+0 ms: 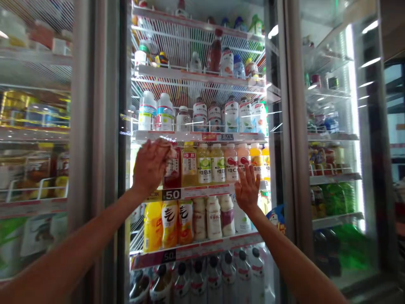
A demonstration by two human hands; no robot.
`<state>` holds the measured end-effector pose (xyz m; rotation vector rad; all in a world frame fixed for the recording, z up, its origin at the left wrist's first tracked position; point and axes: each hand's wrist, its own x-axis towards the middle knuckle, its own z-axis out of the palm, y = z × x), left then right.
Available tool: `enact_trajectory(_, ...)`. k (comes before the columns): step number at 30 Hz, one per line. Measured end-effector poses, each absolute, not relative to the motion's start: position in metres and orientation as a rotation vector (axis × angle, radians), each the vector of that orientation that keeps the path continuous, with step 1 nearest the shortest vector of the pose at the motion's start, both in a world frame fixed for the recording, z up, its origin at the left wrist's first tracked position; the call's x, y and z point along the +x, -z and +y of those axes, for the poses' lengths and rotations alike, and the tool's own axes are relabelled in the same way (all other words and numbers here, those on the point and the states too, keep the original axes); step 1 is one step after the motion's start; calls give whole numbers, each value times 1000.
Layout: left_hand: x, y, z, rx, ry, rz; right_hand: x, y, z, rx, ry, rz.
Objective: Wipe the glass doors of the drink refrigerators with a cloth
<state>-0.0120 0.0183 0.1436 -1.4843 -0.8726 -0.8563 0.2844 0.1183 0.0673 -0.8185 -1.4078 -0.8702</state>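
My left hand [150,165] is raised against the glass door of a drinks fridge, its palm pressed over a bunched, pale pinkish cloth [171,153] that shows past the fingertips. Most of the cloth is hidden under the hand. To the right, my right hand [248,190] lies flat on the same glass with its fingers apart and nothing in it. Behind the glass, near the left hand, stand a dark red bottle [172,179] and a yellow bottle [189,166]. Pink-capped drink bottles [231,164] are behind the right hand's fingertips.
Shelves of bottles fill the fridge, with a 5.0 price tag [171,194] on one edge and dark-capped bottles [198,278] at the bottom. Metal door frames [101,169] rise at the left and right [295,169]. Further glass-fronted shelves stand on both sides.
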Motion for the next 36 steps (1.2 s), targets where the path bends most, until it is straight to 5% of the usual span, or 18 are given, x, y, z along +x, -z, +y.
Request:
enact_trajectory(6,15,-120,19,-1920,312,-492,300,-69,111,-853,866,-1483)
enact_trajectory(11,33,-142,33,-1575,865,-832,324,-68,103,-890,871,-1494)
enact_trajectory(17,90,-123,51,-1909,312,-447,350,-65,98,-878,949,-1560)
enact_trajectory(22,127,-142,64,-1580,883,-865,379,-65,103,-909,966,-1509)
enact_trajectory(28,173,-132,82,-1886,366,-419,407,-62,104,-923,1008,-1499)
enact_trajectory(33,215,-168,100,-1677,828,-772,432,-57,100,-963,1018,-1461)
enact_trajectory(36,242,-139,109,-1804,670,-598,445,-53,95,-977,1048,-1449)
